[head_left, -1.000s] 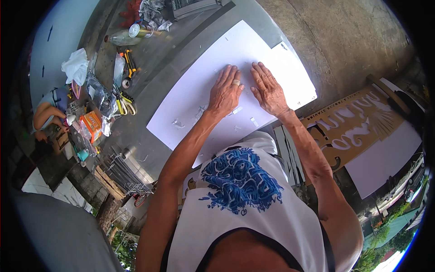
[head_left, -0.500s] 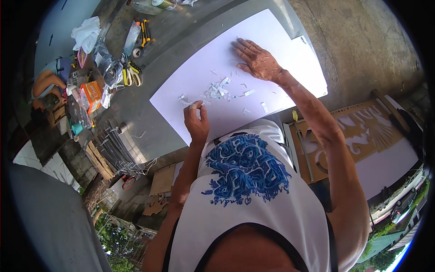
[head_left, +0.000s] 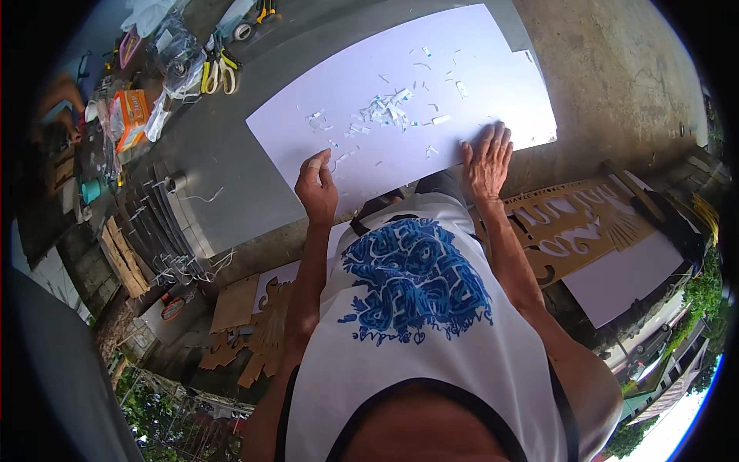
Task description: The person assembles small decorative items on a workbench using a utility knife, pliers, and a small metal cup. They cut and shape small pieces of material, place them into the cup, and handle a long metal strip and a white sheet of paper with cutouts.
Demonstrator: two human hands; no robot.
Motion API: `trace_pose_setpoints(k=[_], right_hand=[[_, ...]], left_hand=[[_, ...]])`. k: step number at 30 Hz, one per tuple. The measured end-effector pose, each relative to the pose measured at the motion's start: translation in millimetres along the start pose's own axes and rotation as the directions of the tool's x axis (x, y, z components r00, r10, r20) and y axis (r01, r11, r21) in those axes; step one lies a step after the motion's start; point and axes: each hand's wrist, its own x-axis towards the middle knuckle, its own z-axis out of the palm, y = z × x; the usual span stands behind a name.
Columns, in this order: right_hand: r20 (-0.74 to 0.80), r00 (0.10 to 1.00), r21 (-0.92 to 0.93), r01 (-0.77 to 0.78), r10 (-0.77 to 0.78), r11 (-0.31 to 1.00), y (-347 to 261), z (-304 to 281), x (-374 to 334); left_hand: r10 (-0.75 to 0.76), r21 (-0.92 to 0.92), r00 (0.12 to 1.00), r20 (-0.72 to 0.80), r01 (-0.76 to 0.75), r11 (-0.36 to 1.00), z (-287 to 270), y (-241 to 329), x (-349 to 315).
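Observation:
A large white sheet (head_left: 346, 92) lies on the grey metal table. Over its middle is a loose pile of small white and bluish scraps (head_left: 389, 110), with more strewn around it. At the sheet's near left edge is my left hand (head_left: 317, 189), its fingers curled in and a pale band around one finger. A tiny scrap lies by its fingertips; whether anything is held between them is hidden. My right hand (head_left: 486, 163) rests palm down with fingers stretched out on the sheet's near right edge, holding nothing.
Scissors (head_left: 221, 73), a tape roll (head_left: 242, 31), a plastic-wrapped bundle (head_left: 175, 54) and an orange pack (head_left: 131, 117) are at the left. Dark strips (head_left: 158, 208) lie along the table's near left. Brown cut-out boards (head_left: 570, 223) stand low at the right. A person (head_left: 61, 100) is at far left.
My right hand has come back from the sheet's far part to its near right edge. The scraps are more spread out. My left hand stays curled near the sheet's left edge; the view has shifted.

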Motion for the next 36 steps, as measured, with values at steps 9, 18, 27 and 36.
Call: trace_pose_setpoints(k=[9,18,27,36], right_hand=[[-0.061,0.992,0.129,0.119,-0.112,0.984,-73,-10,20],[0.009,0.972,0.054,0.235,-0.236,0.97,-97,33,-3],[0.112,0.65,0.254,0.712,-0.751,0.654,-87,-9,-2],[0.048,0.66,0.222,0.725,-0.75,0.652,-93,6,36]], left_hand=[[0.061,0.071,0.995,0.076,-0.067,0.995,-13,-19,24],[0.525,0.015,0.746,0.409,-0.581,0.814,-30,-35,-49],[0.469,-0.025,0.532,0.705,-0.642,0.766,-33,-50,-54],[0.386,0.159,0.687,0.616,-0.588,0.793,-4,-70,0]])
